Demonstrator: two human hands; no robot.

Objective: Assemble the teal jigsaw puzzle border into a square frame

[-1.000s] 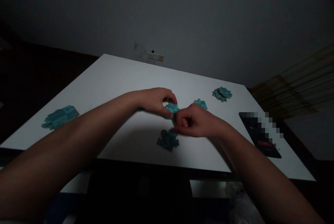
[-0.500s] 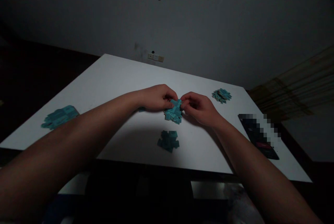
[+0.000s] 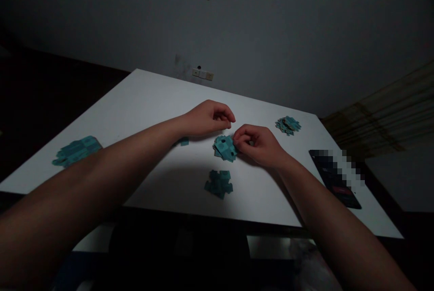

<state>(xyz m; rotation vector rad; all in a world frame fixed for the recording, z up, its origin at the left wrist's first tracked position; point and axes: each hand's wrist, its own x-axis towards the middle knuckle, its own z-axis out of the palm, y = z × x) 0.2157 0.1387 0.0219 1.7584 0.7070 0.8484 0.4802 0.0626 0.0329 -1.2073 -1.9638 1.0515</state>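
Observation:
A small stack of teal jigsaw puzzle pieces (image 3: 224, 148) lies on the white table (image 3: 162, 96) in front of me. At the stack's right edge is my right hand (image 3: 256, 144), its thumb and fingertips closed on the edge of a puzzle piece. My left hand (image 3: 212, 118) hovers just beyond the stack, apart from it. Its fingers are loosely curved, with a gap to the thumb and nothing visible between them. Closer to me lies another cluster of teal puzzle pieces (image 3: 219, 184). Part of a teal piece (image 3: 184, 141) shows under my left wrist.
A larger heap of teal pieces (image 3: 76, 150) lies at the left, partly behind my left forearm. Another pile of pieces (image 3: 288, 125) sits at the back right. A dark flat object (image 3: 334, 180), partly pixelated, rests near the right edge. Behind the table stands a wall with sockets (image 3: 202, 74).
My left hand has let go of the puzzle piece at the stack and lifted slightly away from it. My right hand stays at the stack's right edge, a little lower.

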